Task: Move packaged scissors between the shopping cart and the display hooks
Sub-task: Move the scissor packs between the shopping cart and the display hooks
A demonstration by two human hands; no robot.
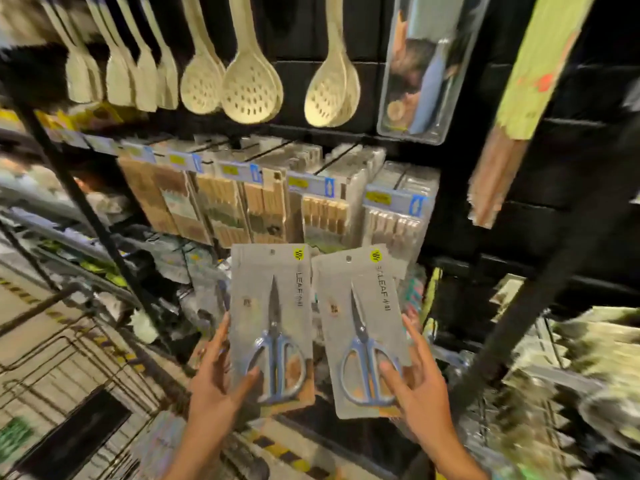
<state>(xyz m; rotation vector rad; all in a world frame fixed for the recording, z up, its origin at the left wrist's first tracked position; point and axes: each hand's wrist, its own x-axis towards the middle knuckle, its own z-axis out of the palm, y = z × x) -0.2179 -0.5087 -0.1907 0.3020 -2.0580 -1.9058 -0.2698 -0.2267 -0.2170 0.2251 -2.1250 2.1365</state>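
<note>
Now the left hand [216,370] is gripping one scissors pack [272,323], thumb across its front. The right hand [417,379] is gripping the other pack [362,332] likewise.

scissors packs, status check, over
Left hand grips left pack; right hand grips right pack. Both upright before the shelves, on no hook. Nothing in the way.

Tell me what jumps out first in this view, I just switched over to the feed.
Two packs of blue-handled scissors are held up side by side at centre: the left hand grips the left pack, the right hand grips the right pack. Above them, cream slotted spoons hang in a row from hooks, with packaged wooden utensils on pegs below. The wire shopping cart sits at lower left.
</note>
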